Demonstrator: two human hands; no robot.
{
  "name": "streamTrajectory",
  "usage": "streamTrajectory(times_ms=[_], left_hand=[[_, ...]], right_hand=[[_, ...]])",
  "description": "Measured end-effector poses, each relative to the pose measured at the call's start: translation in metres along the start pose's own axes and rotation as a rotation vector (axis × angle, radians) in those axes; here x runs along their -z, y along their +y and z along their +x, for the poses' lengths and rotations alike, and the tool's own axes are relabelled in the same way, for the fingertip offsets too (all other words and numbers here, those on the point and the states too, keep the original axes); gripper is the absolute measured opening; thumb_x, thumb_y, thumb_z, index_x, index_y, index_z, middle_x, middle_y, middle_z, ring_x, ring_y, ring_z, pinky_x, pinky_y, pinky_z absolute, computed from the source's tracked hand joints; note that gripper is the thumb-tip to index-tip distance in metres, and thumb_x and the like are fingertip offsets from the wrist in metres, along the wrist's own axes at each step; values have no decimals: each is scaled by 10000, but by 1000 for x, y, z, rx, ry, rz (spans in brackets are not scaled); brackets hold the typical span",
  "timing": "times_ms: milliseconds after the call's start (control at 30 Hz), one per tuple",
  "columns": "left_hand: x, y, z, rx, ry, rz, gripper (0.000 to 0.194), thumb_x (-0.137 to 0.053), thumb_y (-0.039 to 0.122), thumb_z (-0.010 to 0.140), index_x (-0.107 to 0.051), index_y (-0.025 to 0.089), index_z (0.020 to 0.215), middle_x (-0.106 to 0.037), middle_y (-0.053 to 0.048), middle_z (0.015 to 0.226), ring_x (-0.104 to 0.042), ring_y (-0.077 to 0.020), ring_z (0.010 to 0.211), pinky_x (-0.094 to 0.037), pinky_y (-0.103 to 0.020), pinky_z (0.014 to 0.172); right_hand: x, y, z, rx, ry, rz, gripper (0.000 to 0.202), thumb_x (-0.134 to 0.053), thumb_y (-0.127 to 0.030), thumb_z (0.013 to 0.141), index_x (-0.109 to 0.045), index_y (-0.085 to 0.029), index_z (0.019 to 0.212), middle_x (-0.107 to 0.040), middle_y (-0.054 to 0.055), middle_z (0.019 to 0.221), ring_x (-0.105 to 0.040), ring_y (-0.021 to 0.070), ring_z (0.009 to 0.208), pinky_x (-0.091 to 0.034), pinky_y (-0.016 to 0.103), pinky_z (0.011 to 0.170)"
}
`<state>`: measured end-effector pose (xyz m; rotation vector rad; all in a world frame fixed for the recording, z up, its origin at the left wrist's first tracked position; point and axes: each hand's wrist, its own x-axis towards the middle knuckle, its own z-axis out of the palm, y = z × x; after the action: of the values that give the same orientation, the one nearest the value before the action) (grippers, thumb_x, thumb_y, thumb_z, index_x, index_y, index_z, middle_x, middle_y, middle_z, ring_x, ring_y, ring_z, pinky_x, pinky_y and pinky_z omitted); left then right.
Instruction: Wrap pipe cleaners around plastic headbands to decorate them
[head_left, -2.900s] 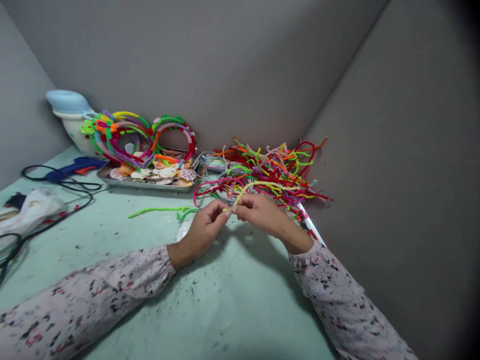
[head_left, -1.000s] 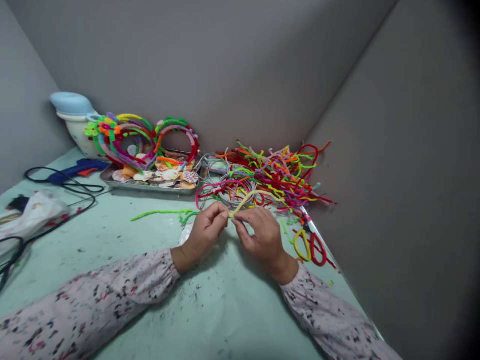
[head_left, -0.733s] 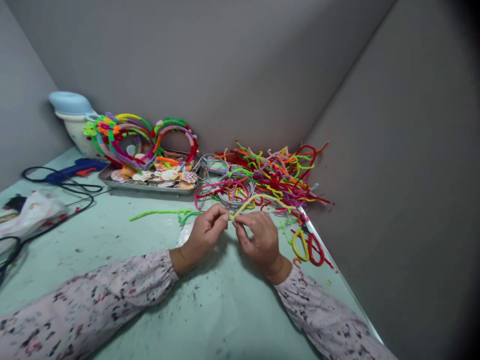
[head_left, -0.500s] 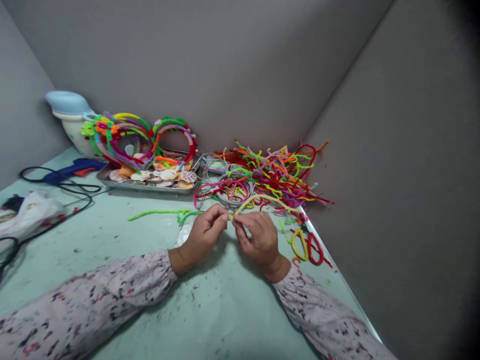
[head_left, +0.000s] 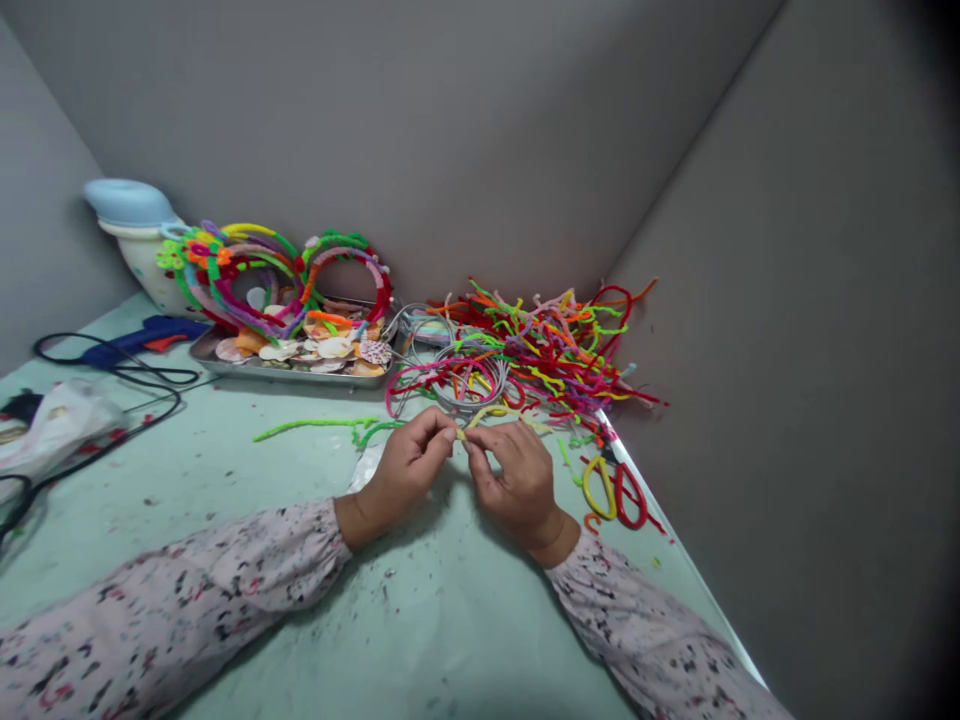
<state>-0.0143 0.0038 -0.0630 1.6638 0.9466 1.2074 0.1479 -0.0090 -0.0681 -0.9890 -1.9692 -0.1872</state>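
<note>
Between my two hands is a pale yellow pipe cleaner (head_left: 491, 411), its loose end curving up and away behind my right knuckles. My left hand (head_left: 414, 458) is closed, with thumb and forefinger pinching one end of it. Close beside, my right hand (head_left: 517, 480) also pinches the pipe cleaner, a fingertip's width from the left. Much of the strand is hidden by my right fingers. Beyond my left hand lies a bright green pipe cleaner (head_left: 315, 427). A large tangle of colourful pipe cleaners (head_left: 555, 345) spreads behind my right hand.
A metal tray (head_left: 292, 376) of seashells stands at the back, with fuzzy headbands (head_left: 255, 300) over it. Scissors (head_left: 600, 488) with yellow and red handles lie at the right edge. On the left are a blue-lidded container (head_left: 142, 240), a blue glue gun (head_left: 139, 338) and a black cable (head_left: 161, 405).
The loose end of the yellow pipe cleaner has dropped lower and turned behind my right hand. Both hands keep nearly the same place and pinch.
</note>
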Motion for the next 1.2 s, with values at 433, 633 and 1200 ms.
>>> streamTrajectory(times_ms=[433, 633, 1200], left_hand=[[-1, 3, -1, -33, 8, 80, 177, -458, 280, 904, -551, 168, 804, -473, 22, 679, -430, -124, 630, -356, -237, 604], [-1, 2, -1, -8, 23, 70, 186, -462, 305, 907, -555, 171, 817, -467, 29, 649, -420, -121, 595, -349, -236, 585], [-1, 3, -1, -30, 20, 99, 185, -455, 290, 913, -551, 167, 815, -467, 28, 663, -423, -117, 606, -350, -236, 586]], right_hand=[[1, 0, 2, -14, -30, -8, 106, -519, -170, 875, -594, -187, 947, -667, 62, 841, -575, 202, 795, -437, 350, 728], [-1, -1, 0, -27, 21, -14, 98, -548, -170, 863, -585, -195, 950, -673, 60, 861, -580, 201, 831, -441, 357, 753], [-1, -2, -1, -55, -6, -32, 86, -532, -176, 874, -578, -183, 946, -660, 71, 862, -571, 214, 824, -439, 366, 751]])
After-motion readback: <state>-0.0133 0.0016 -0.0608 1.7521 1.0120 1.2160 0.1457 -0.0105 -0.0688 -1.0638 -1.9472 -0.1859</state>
